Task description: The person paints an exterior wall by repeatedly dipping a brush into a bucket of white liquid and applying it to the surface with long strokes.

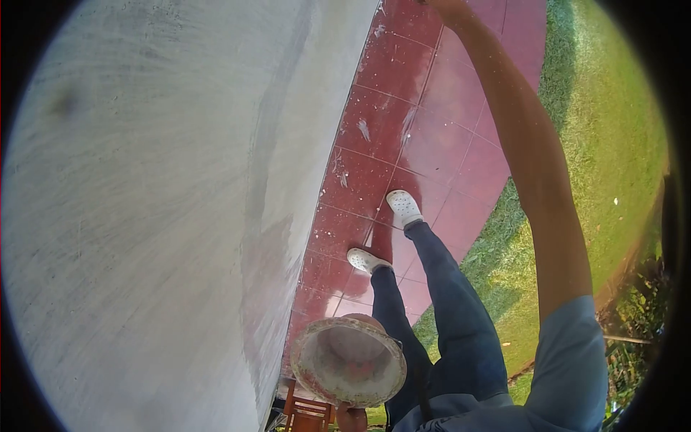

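Note:
A round bucket (350, 400), its rim and inside coated with grey, dried-looking residue, is tilted so that its opening faces me. My left hand (352, 418) is closed at the near edge of its rim, holding it close to the wall and in front of my legs. My right arm stretches far forward along the right side. At the top edge of the view my right hand (445, 6) is mostly cut off, so its fingers and anything in them are hidden.
A large pale grey wall (158, 201) with darker damp-looking patches fills the left. Red floor tiles (374, 122) with white splatters run beside it, under my white clogs (404, 207). Grass (612, 158) borders the tiles. A brown wooden chair (308, 415) stands behind the bucket.

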The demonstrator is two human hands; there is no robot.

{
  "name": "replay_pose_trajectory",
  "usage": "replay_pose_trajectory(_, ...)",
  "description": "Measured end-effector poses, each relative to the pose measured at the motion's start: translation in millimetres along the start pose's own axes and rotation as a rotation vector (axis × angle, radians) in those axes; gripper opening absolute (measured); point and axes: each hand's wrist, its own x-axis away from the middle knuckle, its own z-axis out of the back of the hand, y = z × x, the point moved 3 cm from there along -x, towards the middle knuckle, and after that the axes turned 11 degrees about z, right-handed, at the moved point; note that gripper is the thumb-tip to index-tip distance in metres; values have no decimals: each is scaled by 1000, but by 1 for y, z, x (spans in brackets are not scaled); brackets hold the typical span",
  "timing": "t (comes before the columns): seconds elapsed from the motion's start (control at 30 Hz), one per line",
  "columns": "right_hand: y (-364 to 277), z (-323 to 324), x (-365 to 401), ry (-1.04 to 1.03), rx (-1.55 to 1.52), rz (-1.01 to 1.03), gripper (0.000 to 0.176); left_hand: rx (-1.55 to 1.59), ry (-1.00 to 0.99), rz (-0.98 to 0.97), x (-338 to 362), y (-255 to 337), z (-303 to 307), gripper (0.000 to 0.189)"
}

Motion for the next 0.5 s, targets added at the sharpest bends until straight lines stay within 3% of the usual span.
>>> replay_pose_trajectory(0.07,19,-5,-13,407,-268,33,36,23,85,-27,4,4,-4,43)
replay_pose_trajectory(0.1,14,-31,-9,546,-78,211,34,21,84,-33,3,5,-1,43)
replay_pose_trajectory(0.13,19,-55,-6,437,-140,77,37,45,100,-47,1,3,4,44)
replay_pose_trajectory(0.23,-54,-141,113,136,-334,-32,46,77,58,-52,3,3,-3,43)
replay_pose_trajectory(0.3,-86,-148,206,-396,-512,-204,48,84,-8,-44,-2,2,-5,42)
replay_pose_trajectory(0.37,-101,-169,286,-867,-532,251,40,101,-106,3,-10,6,3,41)
replay_pose_trajectory(0.4,-101,-171,289,-857,-536,239,40,88,-97,5,-13,11,7,41)
replay_pose_trajectory(0.47,-104,-186,305,-1128,-634,278,36,100,-18,-1,-20,15,21,36)
replay_pose_trajectory(0.5,-97,-182,278,-1032,-584,242,35,103,-8,-4,-16,17,17,36)
